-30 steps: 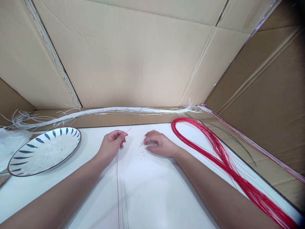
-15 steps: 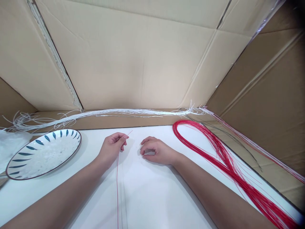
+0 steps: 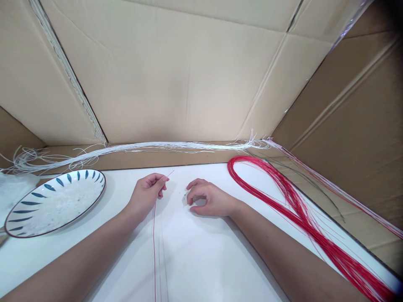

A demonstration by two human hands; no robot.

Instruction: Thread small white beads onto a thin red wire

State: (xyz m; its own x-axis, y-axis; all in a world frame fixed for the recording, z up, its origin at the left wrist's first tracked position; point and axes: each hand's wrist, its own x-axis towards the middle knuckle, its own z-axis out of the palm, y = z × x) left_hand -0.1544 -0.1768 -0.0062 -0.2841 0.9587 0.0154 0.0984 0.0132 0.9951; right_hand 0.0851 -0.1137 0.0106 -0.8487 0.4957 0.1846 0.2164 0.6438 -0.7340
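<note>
My left hand (image 3: 151, 191) is pinched shut on a thin red cord (image 3: 154, 251). A short end of the cord pokes out beyond the thumb and fingertip, and the long part hangs down toward the near edge of the view. My right hand (image 3: 209, 198) rests on the white table (image 3: 189, 260) with its fingers curved and the thumb apart from them. Beside those fingertips lie tiny pale bits (image 3: 185, 194), too small to name. A gap of bare tabletop separates the two hands.
An oval plate (image 3: 103, 184) with blue leaf marks and small clear pieces stands at left. A looped bundle of red cords (image 3: 252, 191) lies at right. White cords (image 3: 157, 146) stretch along the back, before cardboard walls (image 3: 189, 84). Clear plastic (image 3: 19, 186) sits far left.
The view has shifted slightly. Both hands keep nearly the same pose, with the left still pinching the red cord and the right still beside the tiny bits.
</note>
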